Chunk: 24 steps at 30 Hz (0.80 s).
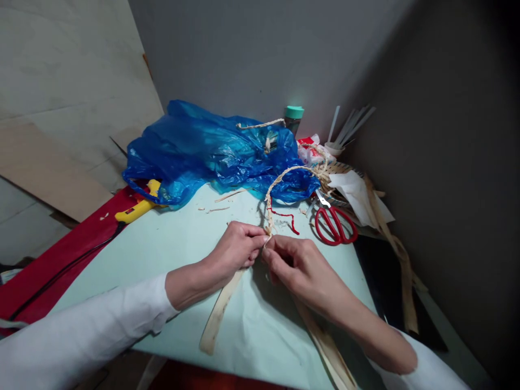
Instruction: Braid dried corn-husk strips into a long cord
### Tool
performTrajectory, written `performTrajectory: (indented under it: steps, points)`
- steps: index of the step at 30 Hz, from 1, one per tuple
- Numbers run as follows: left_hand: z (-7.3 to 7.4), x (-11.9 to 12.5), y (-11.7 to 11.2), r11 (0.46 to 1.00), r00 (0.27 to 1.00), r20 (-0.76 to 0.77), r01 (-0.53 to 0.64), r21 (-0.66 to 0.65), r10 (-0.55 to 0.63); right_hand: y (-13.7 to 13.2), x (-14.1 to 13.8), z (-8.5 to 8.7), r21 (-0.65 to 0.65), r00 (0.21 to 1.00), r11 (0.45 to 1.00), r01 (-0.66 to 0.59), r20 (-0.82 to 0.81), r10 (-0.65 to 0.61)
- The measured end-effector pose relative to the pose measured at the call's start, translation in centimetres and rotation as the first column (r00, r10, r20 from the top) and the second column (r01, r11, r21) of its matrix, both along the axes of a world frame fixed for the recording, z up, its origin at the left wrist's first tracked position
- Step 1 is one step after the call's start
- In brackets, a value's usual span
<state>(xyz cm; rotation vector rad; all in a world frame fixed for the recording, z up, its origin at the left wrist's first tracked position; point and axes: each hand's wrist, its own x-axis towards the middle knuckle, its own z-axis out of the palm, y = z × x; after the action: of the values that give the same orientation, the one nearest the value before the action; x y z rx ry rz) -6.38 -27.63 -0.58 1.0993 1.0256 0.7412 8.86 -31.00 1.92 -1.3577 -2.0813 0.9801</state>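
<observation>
A pale braided cord (268,208) of dried plant fibre curves down from the basket side to my fingers. My left hand (238,246) pinches its lower end, thumb and fingers closed. Close against it, my right hand (298,262) is closed in a pinch on the same end, at a fine strand. One flat fibre strip (221,311) hangs out below my left hand, and another strip (323,346) trails below my right hand over the table's front edge. A red string (290,216) lies beside the braid. The fingertips partly hide the working point.
Red-handled scissors (336,225) lie right of my hands. Behind are a blue plastic bag (211,146), a green-lidded jar (294,115) and a cup of white sticks (335,147). A yellow glue gun (136,210) lies left, its black cord running forward. Grey walls bound the table (182,238).
</observation>
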Motion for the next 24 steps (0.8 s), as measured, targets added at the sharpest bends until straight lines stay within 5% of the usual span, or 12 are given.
performTrajectory:
  steps: [6, 8, 11, 13, 16, 18, 24]
  points:
    - [0.3, -0.4, -0.2, 0.999, 0.988, 0.152, 0.032, -0.03, -0.027, -0.7, -0.7, -1.5, 0.24, 0.946, 0.968, -0.075, 0.324, -0.007]
    - [0.4, -0.5, -0.2, 1.0, 0.989, 0.146, 0.021, -0.02, -0.018, -0.6, 0.0, -0.8, 0.23, 0.957, 0.97, -0.078, 0.29, 0.008]
    - [0.6, -0.6, 0.0, 1.0, 0.988, 0.154, 0.022, -0.013, -0.02, 0.1, 1.2, 0.5, 0.253, 0.983, 0.961, 0.114, 0.11, -0.146]
    - [0.7, -0.5, 0.0, 0.999, 0.986, 0.165, 0.029, -0.023, -0.025, 0.9, 1.6, 0.8, 0.189, 0.983, 0.966, 0.176, 0.02, -0.183]
    - [0.8, -0.3, 0.0, 0.999, 0.984, 0.174, 0.037, -0.037, -0.03, 1.6, 1.3, -0.2, -0.093, 0.986, 0.996, 0.011, -0.166, -0.026]
    - [0.7, -0.2, 0.0, 0.999, 0.986, 0.164, 0.035, -0.039, -0.028, 1.8, 0.7, -1.1, -0.221, 0.96, 0.975, -0.026, -0.277, -0.037]
    - [0.5, -0.3, -0.8, 0.998, 0.996, 0.06, 0.059, 0.013, -0.059, 1.6, 0.4, -2.1, -0.249, 0.95, 0.968, 0.023, -0.297, -0.099]
